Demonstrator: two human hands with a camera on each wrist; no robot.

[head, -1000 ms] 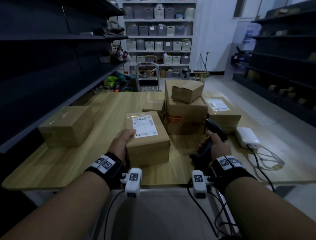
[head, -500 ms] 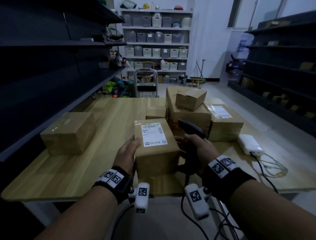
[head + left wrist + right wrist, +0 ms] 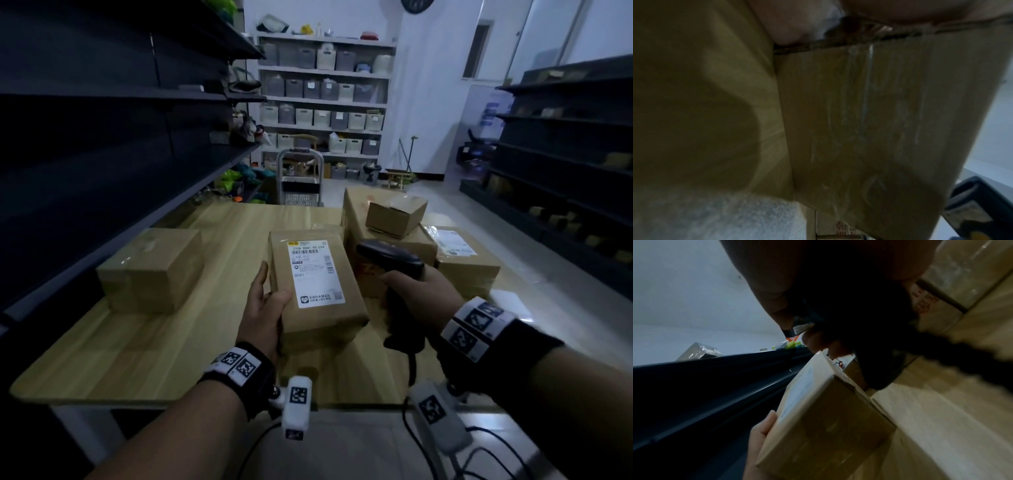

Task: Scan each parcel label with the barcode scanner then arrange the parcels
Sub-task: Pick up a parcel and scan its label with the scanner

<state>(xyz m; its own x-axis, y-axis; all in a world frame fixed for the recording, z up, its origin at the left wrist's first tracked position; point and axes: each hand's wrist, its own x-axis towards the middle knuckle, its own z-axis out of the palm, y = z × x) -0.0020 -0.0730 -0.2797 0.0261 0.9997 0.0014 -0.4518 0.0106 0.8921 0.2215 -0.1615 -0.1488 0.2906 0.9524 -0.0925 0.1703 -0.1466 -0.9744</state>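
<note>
So far the job looks to be in its early or middle part, judged from how the boxes lie. The left hand (image 3: pixel 265 311) grips a parcel (image 3: pixel 317 291) lifted clear of the bench (image 3: pixel 102 346), thumb on top beside the white label (image 3: pixel 317 274), the other fingers hidden beneath. The label faces up and is fully exposed. The right hand (image 3: pixel 419 291) is wrapped round the handle of the black scanner (image 3: pixel 388 255), whose head sits just right of the parcel's far end and points forward, not down at the label. No scan beam shows on the label, so I judge this parcel not yet scanned: the scanner needs tilting toward the barcode near the label's top.

One box (image 3: pixel 150 270) sits alone at the left of the bench, well apart from the rest; it may be one already dealt with, though nothing here proves it. On the right, a big box (image 3: pixel 356 219) carries a small box (image 3: pixel 395 214), and a labelled box (image 3: pixel 462 257) lies beside them. These seem still to be scanned and arranged, so most of the work probably remains.
</note>
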